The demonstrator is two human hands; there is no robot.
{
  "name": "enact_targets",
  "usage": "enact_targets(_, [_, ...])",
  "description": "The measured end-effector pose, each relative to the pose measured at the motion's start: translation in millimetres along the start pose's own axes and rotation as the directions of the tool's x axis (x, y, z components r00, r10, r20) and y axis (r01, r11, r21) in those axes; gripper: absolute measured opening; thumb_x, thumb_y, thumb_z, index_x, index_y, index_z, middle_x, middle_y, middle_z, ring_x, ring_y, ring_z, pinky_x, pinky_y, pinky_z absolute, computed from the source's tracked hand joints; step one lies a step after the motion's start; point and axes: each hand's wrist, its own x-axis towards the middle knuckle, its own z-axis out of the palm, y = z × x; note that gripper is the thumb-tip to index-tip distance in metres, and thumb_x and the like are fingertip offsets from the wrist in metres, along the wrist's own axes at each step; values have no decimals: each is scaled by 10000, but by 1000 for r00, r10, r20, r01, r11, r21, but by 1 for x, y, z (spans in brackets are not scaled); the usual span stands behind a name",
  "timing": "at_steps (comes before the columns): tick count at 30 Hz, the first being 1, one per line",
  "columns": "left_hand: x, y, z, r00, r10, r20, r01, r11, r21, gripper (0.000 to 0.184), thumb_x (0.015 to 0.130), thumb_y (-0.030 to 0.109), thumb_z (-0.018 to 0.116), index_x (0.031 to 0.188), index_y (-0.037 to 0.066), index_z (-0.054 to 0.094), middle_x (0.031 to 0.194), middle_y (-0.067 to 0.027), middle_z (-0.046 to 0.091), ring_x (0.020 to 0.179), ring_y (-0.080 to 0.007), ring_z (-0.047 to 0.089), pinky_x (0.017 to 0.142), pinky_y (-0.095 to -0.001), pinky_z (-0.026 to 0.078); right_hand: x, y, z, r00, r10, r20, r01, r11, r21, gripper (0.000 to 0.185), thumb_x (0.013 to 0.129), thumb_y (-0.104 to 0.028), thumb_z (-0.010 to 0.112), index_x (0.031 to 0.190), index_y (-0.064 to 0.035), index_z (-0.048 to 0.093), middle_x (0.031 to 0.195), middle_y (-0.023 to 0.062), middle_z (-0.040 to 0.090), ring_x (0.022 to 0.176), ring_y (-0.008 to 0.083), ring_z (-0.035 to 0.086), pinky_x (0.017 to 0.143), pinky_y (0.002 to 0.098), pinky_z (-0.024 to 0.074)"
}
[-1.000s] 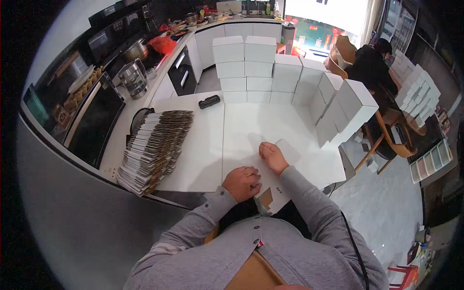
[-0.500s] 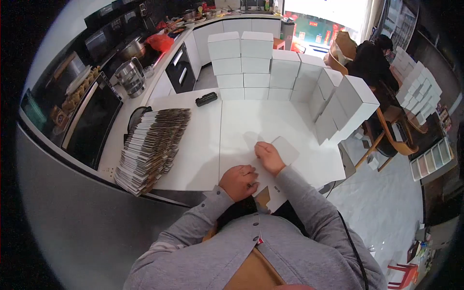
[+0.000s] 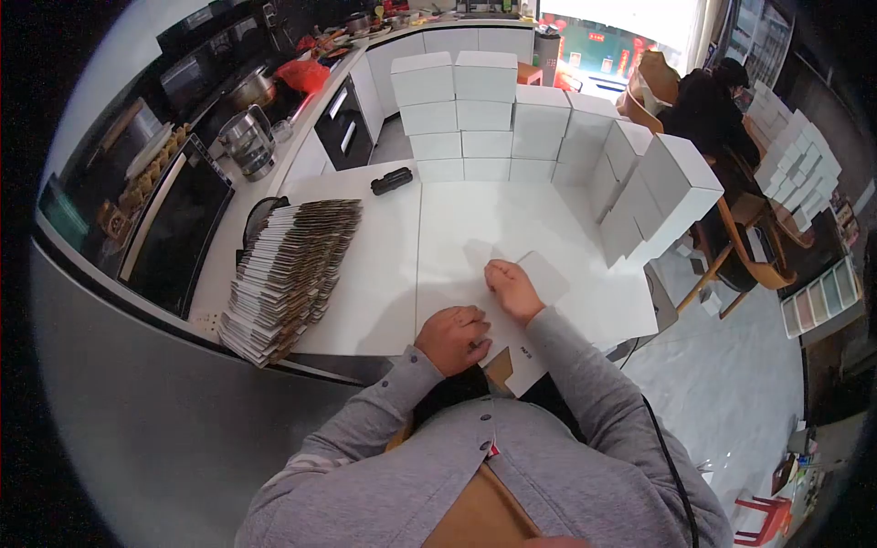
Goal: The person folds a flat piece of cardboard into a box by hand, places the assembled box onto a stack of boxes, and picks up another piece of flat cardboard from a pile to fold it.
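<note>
A white cardboard box (image 3: 517, 354), folded flat, lies partly under my hands at the table's near edge. Its near end shows small dark print and a patch of brown inner board. My left hand (image 3: 454, 340) is closed at the box's left side, its fingers curled over the edge. Farther up, my right hand (image 3: 514, 290) is closed on the box with its fingers bent inward. The fingertips of both hands are partly hidden.
A fanned stack of flat white boxes (image 3: 290, 279) lies on the left, near a black object (image 3: 392, 181). Several assembled white boxes (image 3: 539, 128) form a wall along the table's back and right. Beyond the right side, a person in dark clothes (image 3: 703, 114) sits near more stacked boxes (image 3: 797, 169).
The view has shifted slightly. Both hands stay at nearly the same place on the flat box, with only a small shift of the fingers.
</note>
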Motion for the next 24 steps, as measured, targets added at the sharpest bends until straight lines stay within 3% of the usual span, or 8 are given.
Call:
enact_targets(8, [2,1,-5,994,-38,107,38,999,-3,231,855,213,836,1037,84,781,1180,-83,755,1123,-287,740,980,-391,587,-6,0,15,988,83,131,-89,995,39,277,1092,-210,551,849,-86,600,791,-6,561,763,128,475,727,272,416])
enact_targets(12, [4,1,-1,999,50,-22,-49,998,30,250,853,197,835,1068,84,778,1174,-83,753,1087,-284,741,962,-391,589,5,-3,-9,999,-19,-35,15,992,-122,278,1088,-218,553,860,-69,605,789,3,566,761,131,483,727,281,426])
enact_targets(22, [2,-1,-3,998,10,65,-10,1000,-11,260,857,197,828,1079,72,779,1175,-82,752,1033,-293,726,926,-397,582,-14,-6,16,989,28,146,-18,997,-72,274,1103,-198,550,896,-24,594,783,6,553,750,136,498,724,305,457])
enact_targets(24, [1,-2,-2,999,12,45,-12,1000,-6,260,857,198,827,1080,72,779,1172,-81,752,1032,-293,727,925,-395,582,-13,-18,5,998,46,48,-42,995,-92,274,1096,-207,551,895,-25,591,780,7,554,754,139,498,725,306,458])
